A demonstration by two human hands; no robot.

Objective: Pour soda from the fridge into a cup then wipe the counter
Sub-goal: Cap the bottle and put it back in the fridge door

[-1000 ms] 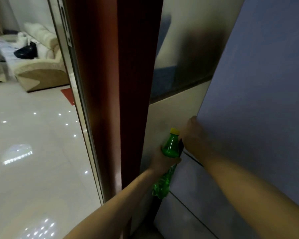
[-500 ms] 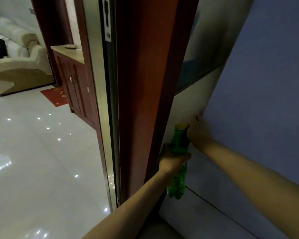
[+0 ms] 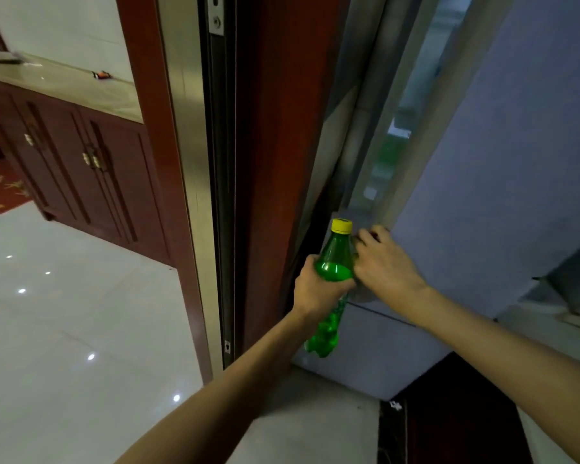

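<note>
My left hand (image 3: 315,289) is closed round the middle of a green plastic soda bottle (image 3: 335,266) with a yellow cap (image 3: 341,226), holding it upright beside the fridge. My right hand (image 3: 385,269) sits just right of the bottle, its fingers curled over the left edge of the pale blue-grey fridge door (image 3: 499,162). A narrow strip of the fridge's inside (image 3: 392,145) shows between that door's edge and the cabinet side. No cup or cloth is in view.
A red-brown door frame with a metal strip (image 3: 275,128) stands right next to the fridge on the left. Beyond it lie a glossy tiled floor (image 3: 64,329), a dark wooden cabinet (image 3: 81,155) and a red mat (image 3: 0,189). A lower fridge panel (image 3: 375,346) sits below my hands.
The view has swung and come closer to the fridge. A strip of the fridge's inside now shows beside the door edge. Both hands keep their holds.
</note>
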